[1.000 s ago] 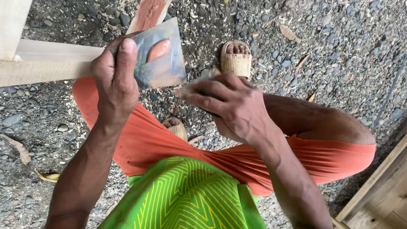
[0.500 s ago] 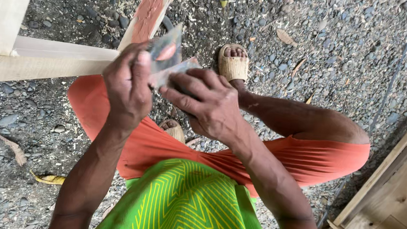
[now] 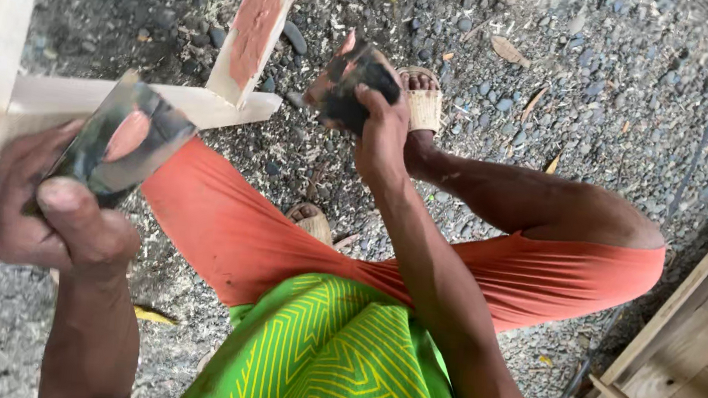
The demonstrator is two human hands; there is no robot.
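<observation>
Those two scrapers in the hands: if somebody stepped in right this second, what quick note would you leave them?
Left hand: grips a flat metal scraper carrying a dab of reddish filler.
Right hand: holds a second, darker scraper, raised and apart from the first.
Wood: the slanted wooden piece is already smeared with reddish filler; the pale horizontal rail beside it looks bare.
Left: the filler on the left scraper is not yet spread.
</observation>
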